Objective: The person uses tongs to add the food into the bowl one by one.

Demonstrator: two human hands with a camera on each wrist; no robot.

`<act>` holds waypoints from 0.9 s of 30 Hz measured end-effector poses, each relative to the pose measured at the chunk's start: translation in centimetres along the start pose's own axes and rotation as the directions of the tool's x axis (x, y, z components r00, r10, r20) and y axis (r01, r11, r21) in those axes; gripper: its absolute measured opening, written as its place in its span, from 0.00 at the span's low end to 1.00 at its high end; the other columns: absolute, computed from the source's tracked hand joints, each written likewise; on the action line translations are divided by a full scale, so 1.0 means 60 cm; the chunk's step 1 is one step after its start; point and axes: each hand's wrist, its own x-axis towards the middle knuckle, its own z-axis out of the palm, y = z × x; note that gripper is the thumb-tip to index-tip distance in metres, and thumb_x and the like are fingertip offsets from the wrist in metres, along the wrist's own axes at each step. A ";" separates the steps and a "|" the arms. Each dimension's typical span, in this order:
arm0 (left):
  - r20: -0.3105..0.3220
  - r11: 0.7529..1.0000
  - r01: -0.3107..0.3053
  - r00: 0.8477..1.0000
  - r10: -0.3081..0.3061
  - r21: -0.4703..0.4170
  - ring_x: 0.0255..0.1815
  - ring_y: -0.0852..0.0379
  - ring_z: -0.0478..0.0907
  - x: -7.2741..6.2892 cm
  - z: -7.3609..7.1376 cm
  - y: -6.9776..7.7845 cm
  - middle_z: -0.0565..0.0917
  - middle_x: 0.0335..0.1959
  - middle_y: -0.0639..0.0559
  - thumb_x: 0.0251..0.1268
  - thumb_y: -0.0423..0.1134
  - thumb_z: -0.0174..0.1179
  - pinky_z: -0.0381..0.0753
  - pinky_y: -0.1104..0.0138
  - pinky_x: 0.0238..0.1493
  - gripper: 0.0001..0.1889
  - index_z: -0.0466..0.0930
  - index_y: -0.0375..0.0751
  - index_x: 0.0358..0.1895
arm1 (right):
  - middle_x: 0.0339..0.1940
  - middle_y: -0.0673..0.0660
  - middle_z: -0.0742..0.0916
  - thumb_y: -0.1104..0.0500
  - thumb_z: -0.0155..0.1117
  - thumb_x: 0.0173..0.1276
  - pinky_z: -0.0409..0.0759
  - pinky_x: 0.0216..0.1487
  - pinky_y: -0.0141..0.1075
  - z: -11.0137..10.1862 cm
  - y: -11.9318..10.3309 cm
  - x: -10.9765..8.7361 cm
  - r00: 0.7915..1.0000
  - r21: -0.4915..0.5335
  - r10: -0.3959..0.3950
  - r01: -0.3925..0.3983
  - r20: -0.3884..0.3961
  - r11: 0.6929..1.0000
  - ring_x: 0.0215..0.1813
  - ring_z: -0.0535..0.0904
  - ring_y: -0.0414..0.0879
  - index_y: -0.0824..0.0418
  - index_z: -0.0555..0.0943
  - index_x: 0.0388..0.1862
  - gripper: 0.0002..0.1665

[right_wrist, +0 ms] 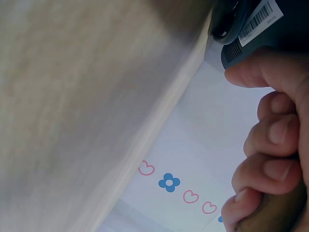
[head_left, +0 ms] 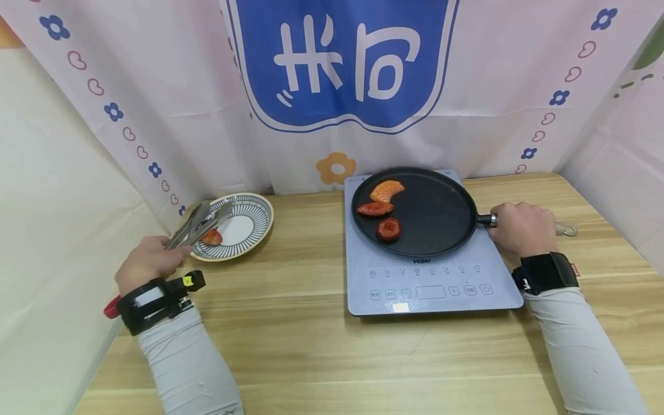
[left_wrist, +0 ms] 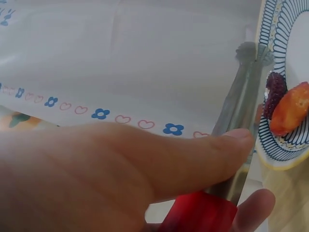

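Observation:
My left hand [head_left: 147,262] holds metal tongs [left_wrist: 239,104] by their red handle [left_wrist: 200,212], the thumb laid along the metal. In the head view the tongs' tips overlap the left side of a striped plate [head_left: 263,222]. On that plate lie an orange-red food piece [left_wrist: 291,110] and, showing in the left wrist view, a dark purple bumpy piece [left_wrist: 275,94]. My right hand [head_left: 525,229] grips the handle [head_left: 565,229] of a flat black pan [head_left: 430,213], fingers curled round it. A striped orange piece [head_left: 386,191], a reddish wing-shaped piece [head_left: 374,208] and a round red piece [head_left: 389,230] lie at the pan's left.
Beneath the pan is a pale Haier induction cooker [head_left: 436,274] with a touch panel at its front. It stands on a wooden table [head_left: 290,323]. Printed cloth [head_left: 207,104] hangs along the back and sides, close behind the plate and cooker.

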 end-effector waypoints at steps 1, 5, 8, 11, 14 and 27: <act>-0.003 1.000 0.003 1.000 -0.003 -0.002 0.28 0.51 0.74 0.001 0.001 0.000 0.75 0.23 0.52 0.80 0.56 0.49 0.68 0.59 0.33 0.25 0.77 0.32 0.46 | 0.18 0.58 0.78 0.56 0.69 0.61 0.66 0.21 0.50 0.000 0.000 0.000 1.000 0.000 0.000 0.000 -0.001 1.000 0.22 0.72 0.58 0.58 0.82 0.26 0.08; -0.007 1.000 0.013 1.000 -0.013 -0.014 0.27 0.51 0.74 0.006 0.005 -0.001 0.76 0.22 0.51 0.80 0.54 0.50 0.68 0.59 0.33 0.25 0.78 0.30 0.49 | 0.17 0.57 0.78 0.56 0.69 0.61 0.66 0.21 0.50 0.001 0.001 -0.001 1.000 0.003 0.000 0.000 -0.006 1.000 0.22 0.72 0.57 0.58 0.82 0.26 0.08; -0.009 1.000 0.021 1.000 -0.021 -0.018 0.27 0.51 0.75 0.008 0.007 -0.001 0.78 0.23 0.50 0.80 0.54 0.50 0.69 0.59 0.32 0.26 0.78 0.29 0.50 | 0.17 0.57 0.77 0.56 0.69 0.61 0.66 0.21 0.49 0.001 0.000 -0.001 1.000 0.000 0.000 0.000 -0.010 1.000 0.22 0.72 0.57 0.58 0.82 0.26 0.08; -0.018 0.999 0.033 0.999 -0.034 -0.014 0.27 0.51 0.75 0.009 0.008 0.000 0.79 0.24 0.49 0.80 0.54 0.50 0.70 0.58 0.33 0.25 0.77 0.29 0.50 | 0.17 0.57 0.77 0.57 0.70 0.60 0.65 0.20 0.49 0.002 -0.002 -0.001 1.000 -0.004 -0.001 0.001 -0.019 1.000 0.22 0.72 0.57 0.58 0.82 0.25 0.08; -0.046 0.998 0.064 0.997 -0.063 0.015 0.30 0.48 0.76 0.011 0.011 0.004 0.80 0.26 0.46 0.80 0.54 0.51 0.71 0.54 0.37 0.24 0.77 0.30 0.48 | 0.17 0.57 0.77 0.57 0.69 0.60 0.65 0.20 0.49 0.001 -0.003 -0.001 1.000 -0.005 -0.002 0.002 -0.021 1.000 0.22 0.71 0.57 0.58 0.82 0.25 0.08; -0.096 0.987 0.140 0.986 -0.132 0.074 0.42 0.37 0.77 0.023 0.022 0.031 0.84 0.42 0.33 0.77 0.46 0.55 0.70 0.37 0.51 0.24 0.79 0.26 0.59 | 0.17 0.58 0.78 0.56 0.69 0.60 0.66 0.20 0.51 0.003 -0.001 0.001 1.000 0.001 0.001 -0.001 -0.021 1.000 0.22 0.73 0.58 0.58 0.82 0.25 0.08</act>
